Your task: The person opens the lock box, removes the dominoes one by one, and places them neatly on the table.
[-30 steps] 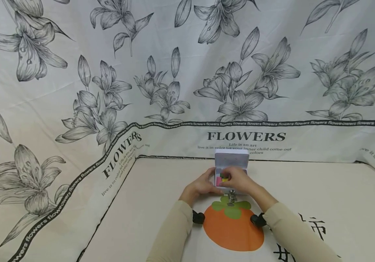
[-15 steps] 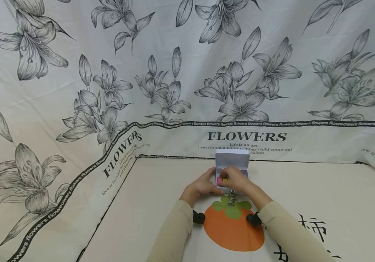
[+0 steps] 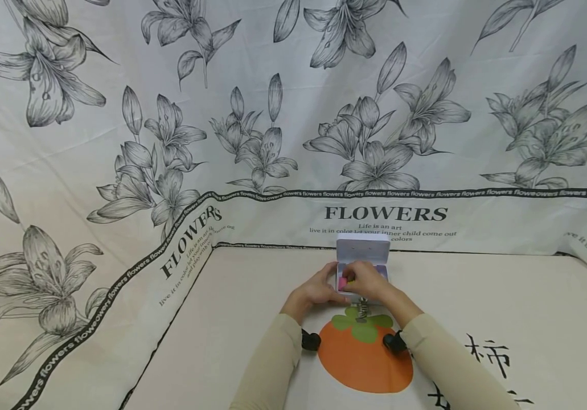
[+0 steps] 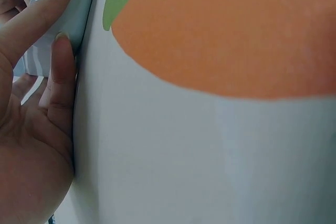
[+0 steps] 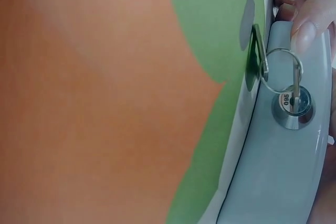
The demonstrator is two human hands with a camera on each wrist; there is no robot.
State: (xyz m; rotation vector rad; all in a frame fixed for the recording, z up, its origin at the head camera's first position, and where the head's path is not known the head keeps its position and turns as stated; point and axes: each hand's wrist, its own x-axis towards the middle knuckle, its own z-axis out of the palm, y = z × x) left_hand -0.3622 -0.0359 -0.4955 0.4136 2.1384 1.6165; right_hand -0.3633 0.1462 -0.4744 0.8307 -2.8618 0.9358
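Open box (image 3: pixel 362 251) is gripped by left hand (image 3: pixel 320 288); pieces (image 3: pixel 343 283) seemingly being arranged inside by right hand (image 3: pixel 368 280), pinch hidden; steadiness needed next.

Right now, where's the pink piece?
In the head view, right of centre, the pink piece is in the near left corner of the open box, by the right hand.
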